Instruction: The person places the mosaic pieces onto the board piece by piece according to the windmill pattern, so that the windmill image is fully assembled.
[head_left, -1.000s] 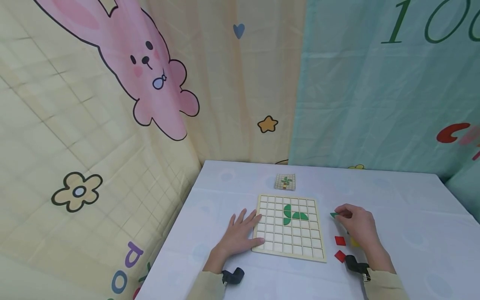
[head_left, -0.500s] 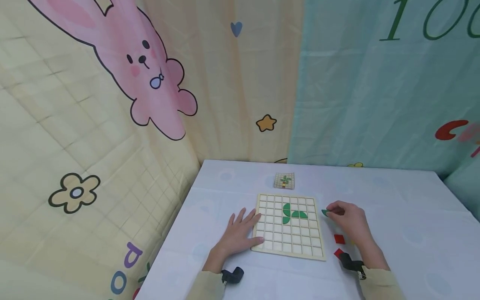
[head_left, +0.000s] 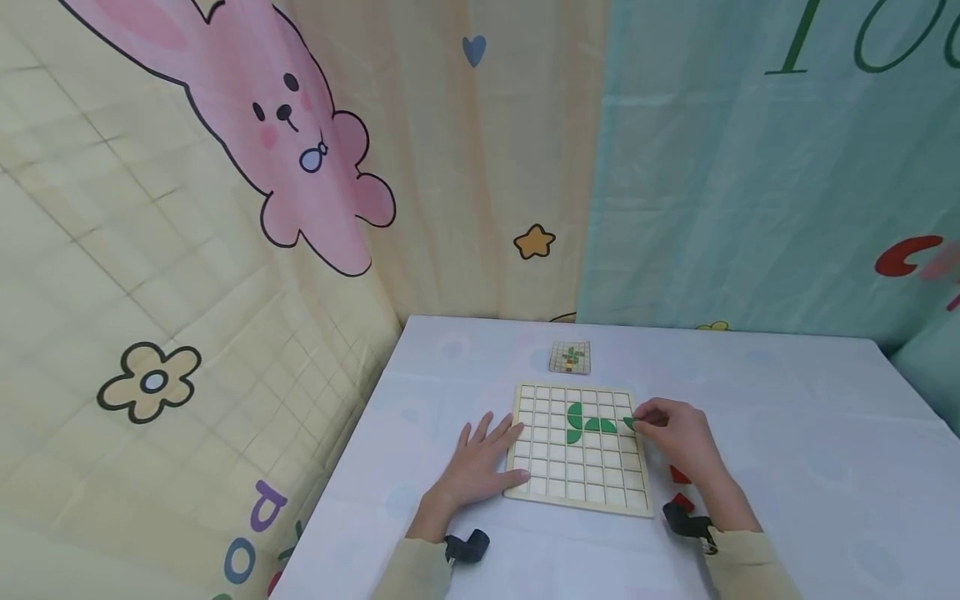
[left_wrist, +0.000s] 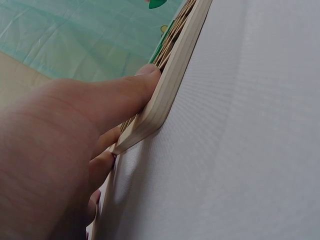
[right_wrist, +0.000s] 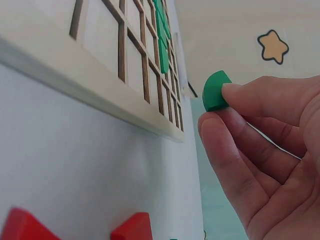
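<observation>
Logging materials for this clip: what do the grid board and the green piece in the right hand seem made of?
The grid board looks like pale, matte wood, possibly plywood: lines run along its edge. The green piece looks smooth and evenly coloured, perhaps painted wood or plastic; I can't tell which.

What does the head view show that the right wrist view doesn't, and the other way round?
Only the head view shows the left hand at the board's left edge, the small patterned card beyond the board and the pink rabbit on the backdrop.

Only the right wrist view shows the palm side of the right hand up close.

Both show that hand pinching a green piece in its fingers, the grid board with other green pieces on it, two red pieces and the orange star.
</observation>
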